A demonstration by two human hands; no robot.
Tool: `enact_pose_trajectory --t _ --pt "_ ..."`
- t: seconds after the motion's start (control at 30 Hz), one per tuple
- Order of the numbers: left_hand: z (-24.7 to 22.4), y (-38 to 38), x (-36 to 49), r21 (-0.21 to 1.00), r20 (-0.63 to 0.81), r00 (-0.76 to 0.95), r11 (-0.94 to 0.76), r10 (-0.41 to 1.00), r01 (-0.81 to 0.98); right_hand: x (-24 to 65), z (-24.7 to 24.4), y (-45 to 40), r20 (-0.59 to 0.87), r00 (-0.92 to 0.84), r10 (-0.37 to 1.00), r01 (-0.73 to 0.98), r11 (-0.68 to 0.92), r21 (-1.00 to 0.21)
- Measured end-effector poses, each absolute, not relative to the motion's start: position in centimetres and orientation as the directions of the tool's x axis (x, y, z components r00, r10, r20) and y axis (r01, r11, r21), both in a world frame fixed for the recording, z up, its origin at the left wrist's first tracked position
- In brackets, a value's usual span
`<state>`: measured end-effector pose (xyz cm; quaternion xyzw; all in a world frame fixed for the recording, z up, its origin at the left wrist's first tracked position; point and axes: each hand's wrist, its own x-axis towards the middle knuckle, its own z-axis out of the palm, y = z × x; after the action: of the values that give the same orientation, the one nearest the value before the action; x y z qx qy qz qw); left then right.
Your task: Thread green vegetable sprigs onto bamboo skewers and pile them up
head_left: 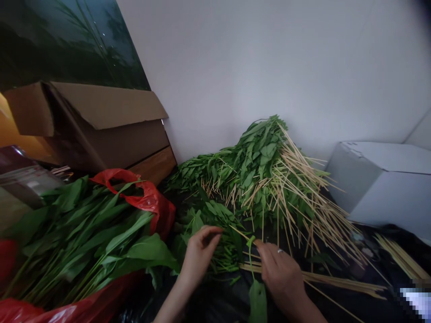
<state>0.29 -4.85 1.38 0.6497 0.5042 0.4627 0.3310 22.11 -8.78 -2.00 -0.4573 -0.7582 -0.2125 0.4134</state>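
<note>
My right hand, with a ring on one finger, is closed around a thin wooden skewer whose tip points up and left. A green stem is wrapped around the skewer just beyond my fingertips. From it a long leaf hangs down in front of the hand. My left hand is just left of the skewer's tip, apart from it, fingers curled in toward the thumb. Whether something small sits in that pinch cannot be seen. Cut green stems and leaves lie behind and between the hands.
Leafy skewers are heaped against the wall. Bare skewers lie at right, with another bundle farther over. At left, a red plastic bag holds large leaves. Behind stands a cardboard box; a white box is right.
</note>
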Motion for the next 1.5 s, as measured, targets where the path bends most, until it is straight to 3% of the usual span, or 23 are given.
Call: enact_pose_trajectory --t 0.13,0.23,0.37,0.5,0.57,0.73,0.9,1.23,1.5 --pt "0.8 -4.3 0.5 0.497 0.387 0.254 -0.432 0.886 0.752 22.1 -2.3 -8.8 0.808 -0.250 0.533 0.871 0.489 -0.054" --pt "0.0 -4.0 0.9 0.352 0.397 0.263 -0.411 0.879 0.841 22.0 -2.3 -8.7 0.810 -0.259 0.527 0.871 0.489 -0.040" --pt "1.1 -3.7 0.6 0.465 0.530 0.195 -0.475 0.826 0.747 21.9 -2.2 -8.7 0.815 -0.262 0.517 0.863 0.504 -0.042" --pt "4.8 -4.2 0.1 0.640 0.631 -0.005 -0.517 0.776 0.568 21.9 -2.0 -8.8 0.816 -0.267 0.513 0.862 0.506 -0.036" --pt "6.4 -4.7 0.1 0.738 0.595 -0.072 -0.509 0.800 0.444 21.9 -2.0 -8.8 0.817 -0.264 0.513 0.859 0.510 -0.043" --pt "7.0 -5.4 0.3 0.934 0.334 -0.082 -0.318 0.939 0.163 21.9 -1.8 -8.8 0.832 -0.248 0.496 0.859 0.510 -0.048" --pt "5.6 -5.5 0.6 0.971 0.237 -0.098 -0.236 0.966 0.020 21.8 -1.6 -8.9 0.856 -0.241 0.457 0.828 0.557 -0.064" --pt "2.5 -5.5 1.8 0.998 0.055 -0.005 -0.055 0.998 -0.034 21.6 -1.5 -9.2 0.852 -0.271 0.447 0.819 0.572 -0.040" --pt "2.1 -5.2 1.6 0.990 0.102 -0.089 -0.110 0.991 -0.091 21.6 -1.4 -9.3 0.849 -0.272 0.452 0.820 0.571 -0.041"
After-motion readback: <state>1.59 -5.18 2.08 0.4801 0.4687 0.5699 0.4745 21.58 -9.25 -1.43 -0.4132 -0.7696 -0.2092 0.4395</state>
